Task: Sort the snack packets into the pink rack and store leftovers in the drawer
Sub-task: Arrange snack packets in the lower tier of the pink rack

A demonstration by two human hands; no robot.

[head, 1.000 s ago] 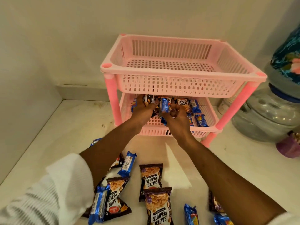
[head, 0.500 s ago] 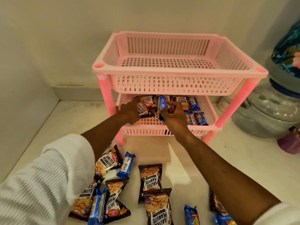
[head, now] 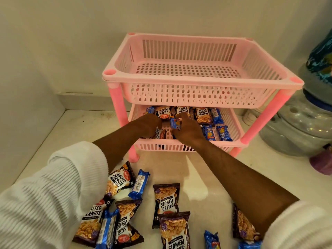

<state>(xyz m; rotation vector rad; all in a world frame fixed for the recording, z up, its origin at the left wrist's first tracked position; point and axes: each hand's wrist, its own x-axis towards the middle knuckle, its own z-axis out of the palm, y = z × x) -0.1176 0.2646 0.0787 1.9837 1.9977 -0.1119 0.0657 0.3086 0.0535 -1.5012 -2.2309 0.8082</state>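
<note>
The pink rack stands on the white counter, its top tier bare. Its lower tier holds a back row of salted peanuts packets and some blue biscuit packets on the right. Both my hands reach into the lower tier. My left hand grips a salted peanuts packet at the tier's front left. My right hand pinches a blue biscuit packet in the middle. Several loose peanuts packets and blue packets lie on the counter in front.
A large clear water jar with a patterned cover stands right of the rack, a purple object in front of it. A small white container sits behind the rack's right leg. Walls close in at the left and back.
My left hand has brought its peanuts packet down to the tier's front left. My right hand with the blue packet shifted slightly. The view has tilted down.
</note>
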